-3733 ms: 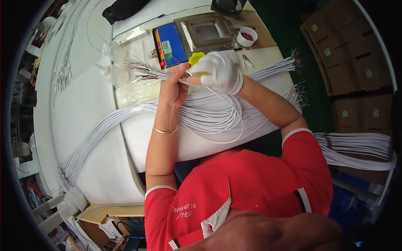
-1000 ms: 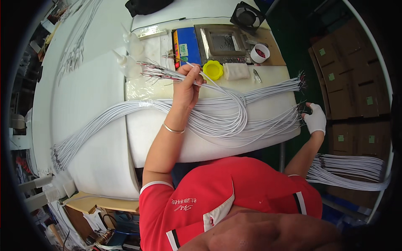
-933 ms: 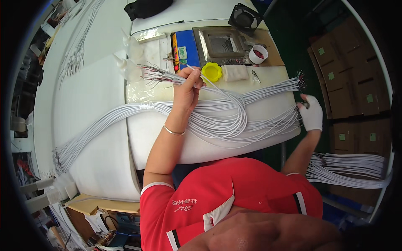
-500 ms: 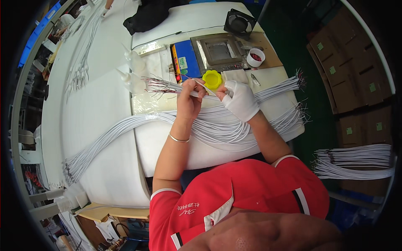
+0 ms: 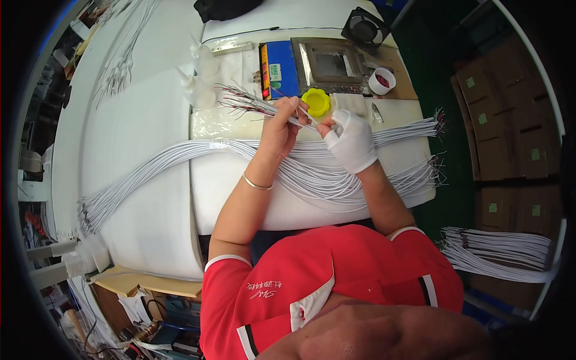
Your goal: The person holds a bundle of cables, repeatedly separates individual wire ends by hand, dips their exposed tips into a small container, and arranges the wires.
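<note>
Bare and bangled at the wrist, my left hand [image 5: 283, 127] pinches a thin white cable [image 5: 310, 116] in its fingertips. My right hand [image 5: 351, 141], in a white fingerless glove, grips the same cable a short way along, its thumb and forefinger closed. Beneath both hands runs a bundle of white cables [image 5: 402, 131], with stripped dark-red and silver wire ends [image 5: 243, 103] fanning out left of my left hand. Nearer me, a second, larger bundle [image 5: 174, 157] curves across the padded table. A yellow scalloped dish [image 5: 316, 102] lies just beyond my fingertips.
Beyond my hands are a blue box [image 5: 279, 69], a metal-framed plate [image 5: 330, 63], a black fan [image 5: 365, 29] and a white cup with red bits [image 5: 381, 81]. Squeeze bottles [image 5: 197, 91] stand left. Cartons [image 5: 504, 126] and coiled cables [image 5: 498, 249] are at right.
The whole view has shifted a little. My hands stay over the cable bundle, slightly closer together, both still on the thin cable. Another person's hand at the far left has gone out of view.
</note>
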The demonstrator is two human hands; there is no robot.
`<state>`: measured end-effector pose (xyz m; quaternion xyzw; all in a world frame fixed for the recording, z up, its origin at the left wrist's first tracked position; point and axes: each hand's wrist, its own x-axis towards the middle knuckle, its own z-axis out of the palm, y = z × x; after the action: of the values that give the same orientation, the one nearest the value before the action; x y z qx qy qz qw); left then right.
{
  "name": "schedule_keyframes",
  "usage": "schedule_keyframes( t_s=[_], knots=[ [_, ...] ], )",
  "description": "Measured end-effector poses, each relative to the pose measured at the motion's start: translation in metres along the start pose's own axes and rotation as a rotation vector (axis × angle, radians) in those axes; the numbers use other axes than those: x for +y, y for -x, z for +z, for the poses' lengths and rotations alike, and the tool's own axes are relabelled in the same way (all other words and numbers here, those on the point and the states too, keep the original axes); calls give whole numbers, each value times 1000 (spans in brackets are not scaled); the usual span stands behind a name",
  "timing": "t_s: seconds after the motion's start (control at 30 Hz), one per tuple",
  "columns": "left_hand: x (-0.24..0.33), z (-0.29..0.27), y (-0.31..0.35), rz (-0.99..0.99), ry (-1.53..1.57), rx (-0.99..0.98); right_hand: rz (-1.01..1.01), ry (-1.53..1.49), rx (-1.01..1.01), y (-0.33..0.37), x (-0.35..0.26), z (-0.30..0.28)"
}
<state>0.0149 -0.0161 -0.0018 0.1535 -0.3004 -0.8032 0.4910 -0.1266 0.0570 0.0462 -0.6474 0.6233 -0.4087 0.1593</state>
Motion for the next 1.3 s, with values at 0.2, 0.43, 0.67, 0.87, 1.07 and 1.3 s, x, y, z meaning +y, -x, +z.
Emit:
schedule_keyframes(
  t_s=[0.2, 0.43, 0.67, 0.87, 1.07, 1.3],
  knots=[
    [-6, 4, 3, 154, -177, 200, -31, -21, 45, -1, 0, 6],
    [-18, -13, 11, 242, -456, 172, 33, -297, -216, -7, 14, 17],
    [-6, 10, 8, 257, -494, 76, -55, -452, -148, -44, 3, -5],
    [-4, 9, 7, 218, -580, 37, 92, -513, -184, -48, 1, 1],
    [-5, 13, 10, 185, -550, 33, 150, -688, -65, -39, 14, 14],
    [-9, 9, 10, 153, -562, 40, 134, -661, -271, -60, 1, -8]
  ],
)
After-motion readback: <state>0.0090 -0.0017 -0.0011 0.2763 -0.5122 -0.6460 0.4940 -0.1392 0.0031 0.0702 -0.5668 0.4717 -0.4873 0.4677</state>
